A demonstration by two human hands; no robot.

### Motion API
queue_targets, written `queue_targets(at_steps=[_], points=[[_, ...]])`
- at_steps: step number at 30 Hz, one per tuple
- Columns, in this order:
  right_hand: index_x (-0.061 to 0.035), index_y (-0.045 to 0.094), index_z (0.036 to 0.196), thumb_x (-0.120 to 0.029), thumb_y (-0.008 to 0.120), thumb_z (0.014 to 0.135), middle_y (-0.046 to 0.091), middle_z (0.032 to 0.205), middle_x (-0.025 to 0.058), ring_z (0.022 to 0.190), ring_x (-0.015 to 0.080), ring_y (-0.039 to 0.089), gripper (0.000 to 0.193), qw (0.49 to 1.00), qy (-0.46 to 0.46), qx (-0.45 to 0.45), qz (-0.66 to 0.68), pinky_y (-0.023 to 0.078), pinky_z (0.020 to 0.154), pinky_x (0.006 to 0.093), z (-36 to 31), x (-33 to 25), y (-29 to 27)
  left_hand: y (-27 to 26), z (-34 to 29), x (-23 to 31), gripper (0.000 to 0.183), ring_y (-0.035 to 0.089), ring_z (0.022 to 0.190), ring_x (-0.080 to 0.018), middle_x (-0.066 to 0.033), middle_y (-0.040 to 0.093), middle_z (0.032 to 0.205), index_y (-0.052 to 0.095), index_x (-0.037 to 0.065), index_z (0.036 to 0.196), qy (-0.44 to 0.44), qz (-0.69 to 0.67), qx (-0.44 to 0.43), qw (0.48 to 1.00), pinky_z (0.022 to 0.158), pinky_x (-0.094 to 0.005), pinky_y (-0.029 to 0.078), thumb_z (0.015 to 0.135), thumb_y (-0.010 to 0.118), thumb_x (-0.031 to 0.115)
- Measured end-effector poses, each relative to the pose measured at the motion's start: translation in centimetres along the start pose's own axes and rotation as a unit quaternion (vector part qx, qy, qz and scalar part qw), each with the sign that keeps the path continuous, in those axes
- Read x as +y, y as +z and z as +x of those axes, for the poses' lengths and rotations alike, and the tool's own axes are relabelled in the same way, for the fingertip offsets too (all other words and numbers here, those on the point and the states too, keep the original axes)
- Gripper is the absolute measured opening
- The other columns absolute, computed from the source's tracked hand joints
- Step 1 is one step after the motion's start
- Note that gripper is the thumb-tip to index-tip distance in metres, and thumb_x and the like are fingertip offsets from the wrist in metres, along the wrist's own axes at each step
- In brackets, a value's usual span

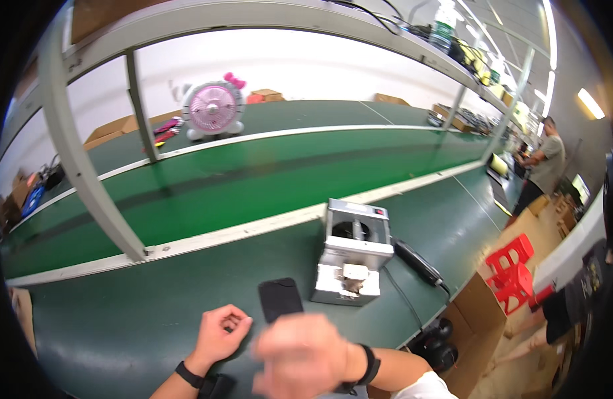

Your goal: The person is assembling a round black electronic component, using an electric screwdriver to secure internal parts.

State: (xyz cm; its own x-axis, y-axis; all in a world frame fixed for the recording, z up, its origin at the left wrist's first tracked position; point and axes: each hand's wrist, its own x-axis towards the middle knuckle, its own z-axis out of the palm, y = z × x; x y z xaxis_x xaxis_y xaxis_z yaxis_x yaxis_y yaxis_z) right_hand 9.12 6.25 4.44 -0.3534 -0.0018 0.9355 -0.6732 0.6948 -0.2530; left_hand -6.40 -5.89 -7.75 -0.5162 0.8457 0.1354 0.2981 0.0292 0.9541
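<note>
Lying flat on the green surface [120, 332], a small black pouch [280, 299] sits just beyond the person's two hands, with a white boxy machine [353, 256] immediately to its right. The left hand [220, 332] is curled into a loose fist beside the pouch, gripping nothing visible, while the right hand [300, 356] is blurred, so its state cannot be told. A pink fan [215, 110] stands well apart, beyond the green conveyor belt [253, 179].

Head camera, looking down, close over green bench [120, 332]; fisheye.
</note>
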Motion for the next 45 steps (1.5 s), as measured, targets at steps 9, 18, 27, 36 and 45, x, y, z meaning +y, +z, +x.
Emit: queue_targets(at_steps=[9,18,27,36,45], points=[[-0.0017,0.054,0.115,-0.027,0.066,0.090,0.060,0.107,0.0173,0.096,0.0332,0.062,0.037,0.862,0.455,-0.208,-0.082,0.051,0.083,0.0401,-5.5,7.3,1.0,0.3,-0.1,-1.0,0.022,0.061,0.072,-0.0072,-0.0057,0.066,0.093,0.062,0.000,0.101,-0.019,-0.037,0.025,0.999,0.060,-0.0224,0.052,0.083,0.073,0.006],[0.0007,0.062,0.102,-0.012,0.065,0.091,0.063,0.086,0.0161,0.071,0.0250,0.063,0.017,0.905,0.405,-0.128,0.004,0.051,0.064,0.0325,-7.4,6.2,3.9,0.4,-0.1,-0.9,0.015,0.060,0.073,-0.0044,-0.0026,0.066,0.084,0.062,-0.001,0.104,0.000,-0.053,-0.009,0.999,0.062,-0.0211,0.049,0.091,0.066,0.006],[-0.0050,0.066,0.100,-0.012,0.068,0.087,0.065,0.094,0.0133,0.080,0.0268,0.064,0.015,0.935,0.294,-0.187,-0.070,0.051,0.072,0.0368,-7.1,5.4,3.9,0.2,-0.9,-0.6,0.008,0.053,0.068,-0.0040,0.0006,0.060,0.075,0.060,0.001,0.094,0.032,-0.021,0.037,0.999,0.058,-0.0229,0.045,0.095,0.060,0.009],[-0.0121,0.070,0.097,-0.029,0.067,0.087,0.068,0.079,0.0118,0.070,0.0275,0.066,0.020,0.935,0.315,-0.130,-0.097,0.051,0.067,0.0385,-7.4,5.4,3.8,0.6,-1.5,0.5,0.013,0.062,0.073,-0.0112,-0.0059,0.066,0.079,0.061,0.000,0.098,-0.015,-0.060,0.047,0.997,0.065,-0.0266,0.050,0.097,0.059,0.013],[-0.0150,0.066,0.106,-0.036,0.060,0.094,0.067,0.083,0.0098,0.083,0.0224,0.066,0.025,0.887,0.429,-0.162,-0.040,0.050,0.073,0.0361,-6.9,4.7,3.6,0.4,-0.8,-0.1,0.018,0.062,0.072,-0.0116,-0.0064,0.067,0.082,0.060,-0.001,0.101,-0.004,-0.064,0.080,0.995,0.064,-0.0264,0.050,0.099,0.057,0.017]])
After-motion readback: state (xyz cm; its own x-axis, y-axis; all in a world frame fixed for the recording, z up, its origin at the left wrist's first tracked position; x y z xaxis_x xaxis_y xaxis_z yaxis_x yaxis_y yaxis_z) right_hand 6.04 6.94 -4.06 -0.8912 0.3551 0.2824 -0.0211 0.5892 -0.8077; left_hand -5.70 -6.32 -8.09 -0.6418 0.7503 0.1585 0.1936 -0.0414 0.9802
